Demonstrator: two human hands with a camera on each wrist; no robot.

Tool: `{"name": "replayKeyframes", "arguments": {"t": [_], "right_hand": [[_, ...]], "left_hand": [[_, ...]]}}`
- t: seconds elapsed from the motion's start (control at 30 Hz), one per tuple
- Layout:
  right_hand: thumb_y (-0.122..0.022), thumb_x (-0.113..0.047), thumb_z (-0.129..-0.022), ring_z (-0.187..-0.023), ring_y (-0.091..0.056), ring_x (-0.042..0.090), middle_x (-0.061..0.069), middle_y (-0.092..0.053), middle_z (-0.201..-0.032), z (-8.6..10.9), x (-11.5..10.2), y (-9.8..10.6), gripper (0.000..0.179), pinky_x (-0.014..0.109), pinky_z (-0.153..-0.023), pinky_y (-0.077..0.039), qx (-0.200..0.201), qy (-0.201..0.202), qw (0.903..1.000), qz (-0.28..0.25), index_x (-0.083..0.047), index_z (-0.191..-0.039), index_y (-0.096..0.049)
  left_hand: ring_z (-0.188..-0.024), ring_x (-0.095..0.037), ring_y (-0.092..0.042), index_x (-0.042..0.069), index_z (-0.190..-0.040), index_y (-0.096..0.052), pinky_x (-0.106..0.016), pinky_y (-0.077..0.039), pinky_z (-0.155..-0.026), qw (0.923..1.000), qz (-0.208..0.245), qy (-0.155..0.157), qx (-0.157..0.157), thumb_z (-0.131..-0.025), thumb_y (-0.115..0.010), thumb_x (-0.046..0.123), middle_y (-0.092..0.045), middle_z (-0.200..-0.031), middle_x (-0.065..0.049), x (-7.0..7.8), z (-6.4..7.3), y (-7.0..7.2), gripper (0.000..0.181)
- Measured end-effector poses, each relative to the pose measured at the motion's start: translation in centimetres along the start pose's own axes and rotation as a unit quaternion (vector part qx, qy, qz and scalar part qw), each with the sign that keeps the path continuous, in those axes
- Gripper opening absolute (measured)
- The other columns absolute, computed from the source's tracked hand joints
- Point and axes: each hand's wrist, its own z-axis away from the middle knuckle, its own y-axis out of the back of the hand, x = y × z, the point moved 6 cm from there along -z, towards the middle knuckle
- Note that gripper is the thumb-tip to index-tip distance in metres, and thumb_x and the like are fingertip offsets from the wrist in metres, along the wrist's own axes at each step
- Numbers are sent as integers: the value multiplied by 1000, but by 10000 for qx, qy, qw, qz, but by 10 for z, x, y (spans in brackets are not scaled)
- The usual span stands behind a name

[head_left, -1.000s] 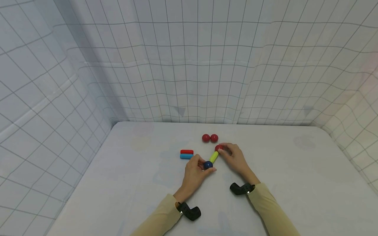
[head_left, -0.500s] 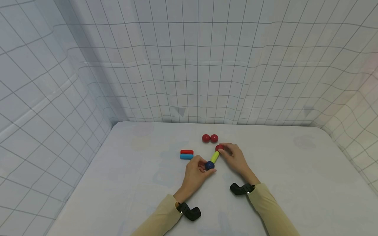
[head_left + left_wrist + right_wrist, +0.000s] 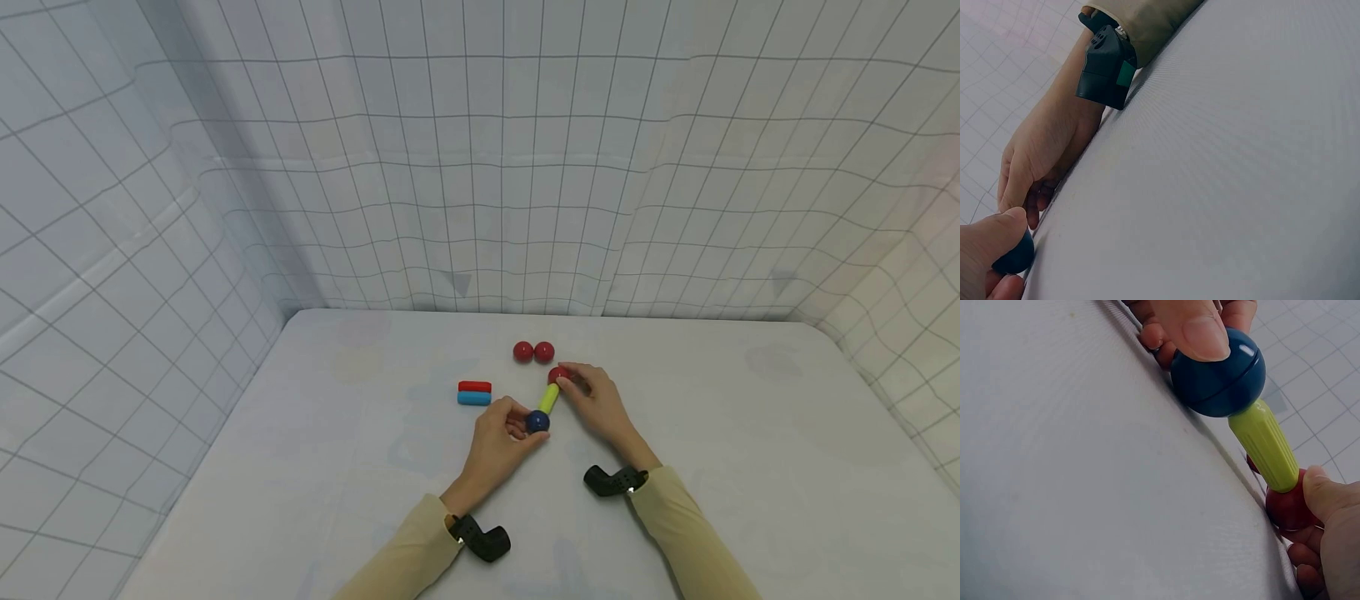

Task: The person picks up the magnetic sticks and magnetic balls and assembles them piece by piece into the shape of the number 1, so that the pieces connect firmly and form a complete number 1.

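A ribbed yellow-green rod [image 3: 1265,447] joins a dark blue ball [image 3: 1219,381] at its near end to a red ball [image 3: 1288,503] at its far end. My left hand [image 3: 497,440] pinches the blue ball between thumb and fingers. At the other end, my right hand [image 3: 597,407] grips the red ball, its thumb on the near side. The left wrist view shows only part of the blue ball [image 3: 1017,255] behind the left thumb; the rod is hidden there.
Two more red balls [image 3: 533,352] sit side by side beyond the hands. A red rod [image 3: 475,387] and a light blue rod [image 3: 474,398] lie parallel, left of the left hand. A gridded white curtain [image 3: 480,192] rises behind the white table [image 3: 322,433].
The blue ball and its end of the rod have swung slightly to the right, carried by my left fingers. The red ball has shifted a touch right too, still held by my right hand.
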Motion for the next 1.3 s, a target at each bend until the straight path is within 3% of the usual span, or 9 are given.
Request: {"name": "replayKeyframes", "arguments": {"t": [0.43,0.93,1.3], "right_hand": [[-63,-18,-93,-88,-52,23,9,-64,-100,0,0,1,32,39,-76,-42,45,18,10000,-10,-3,-122,-62],[-60,-22,-95,-98,-55,26,12,-64,-108,2,2,0,38,44,-83,-44,-62,-95,9998,-139,-1,-126,-58],[-57,-28,-96,-93,-59,21,11,-62,-113,5,8,3,39,40,-80,-47,375,-314,9983,-312,-2,-126,-58]], "left_hand": [[-73,-8,-56,7,-98,-60,-21,-50,-63,9995,182,-186,-162,-75,-82,15,-59,-89,0,-2,-1,-4,33],[-72,-9,-56,7,-97,-61,-21,-49,-63,9993,217,-216,-223,-76,-81,16,-59,-86,1,-1,0,-4,30],[-71,-6,-56,8,-96,-62,-21,-49,-62,9996,212,-75,-154,-77,-80,15,-62,-85,1,0,-1,-6,28]]}}
